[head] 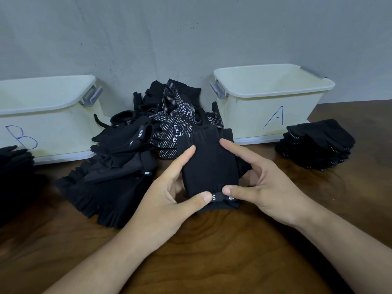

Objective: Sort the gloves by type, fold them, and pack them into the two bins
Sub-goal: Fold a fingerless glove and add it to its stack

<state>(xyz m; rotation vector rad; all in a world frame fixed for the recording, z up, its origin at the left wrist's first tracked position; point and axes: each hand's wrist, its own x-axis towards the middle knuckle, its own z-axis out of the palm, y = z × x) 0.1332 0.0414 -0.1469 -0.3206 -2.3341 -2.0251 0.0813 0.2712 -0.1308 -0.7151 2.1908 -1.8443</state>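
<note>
Fingerless glove (209, 166), black, is pinched between both hands: left hand (169, 196) and right hand (261, 183) grip its sides above the table (212, 251), seemingly folded.

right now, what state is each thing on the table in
fingerless glove: held between both hands
left hand: grips the glove's left side
right hand: grips its right side
bin A: open, no gloves visible inside
bin B: open, no gloves visible inside
middle pile: loose, unsorted
dotted stack: stacked beside bin A
plain stack: piled before bin B
</note>
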